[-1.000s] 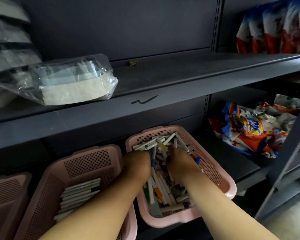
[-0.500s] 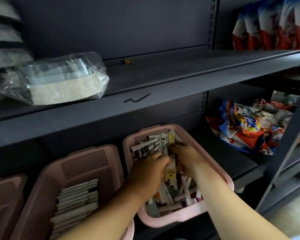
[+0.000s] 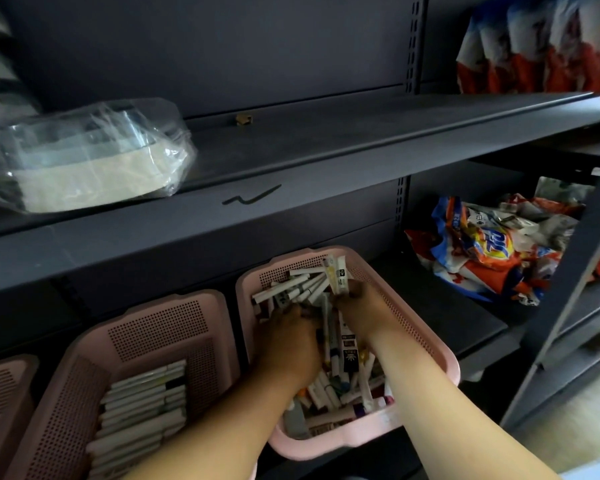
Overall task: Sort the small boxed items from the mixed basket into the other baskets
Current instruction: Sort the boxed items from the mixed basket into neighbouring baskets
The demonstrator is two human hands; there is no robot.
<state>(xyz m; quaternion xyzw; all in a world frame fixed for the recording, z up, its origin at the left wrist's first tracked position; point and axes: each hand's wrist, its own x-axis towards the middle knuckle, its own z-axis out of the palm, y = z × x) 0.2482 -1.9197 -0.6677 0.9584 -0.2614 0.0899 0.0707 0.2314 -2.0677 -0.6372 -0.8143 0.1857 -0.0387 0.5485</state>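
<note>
At six o'clock in your view, the pink perforated plastic basket (image 3: 326, 446) of jumbled slim cardboard boxes (image 3: 340, 386) sat with both your hands inside it. Your right hand (image 3: 359, 308) pinched two pale upright boxes (image 3: 338, 277) at the basket's twelve o'clock end, raised above the heap, likely so you could read them. Your left hand (image 3: 290, 341) lay knuckles-up at its nine o'clock, fingers buried; I cannot tell whether they held anything. At seven o'clock, the neighbouring pink basket (image 3: 153, 327) carried neatly stacked white boxes (image 3: 142, 407), probably one destination. Orange-and-blue detergent bags (image 3: 489, 251) lay at three o'clock.
</note>
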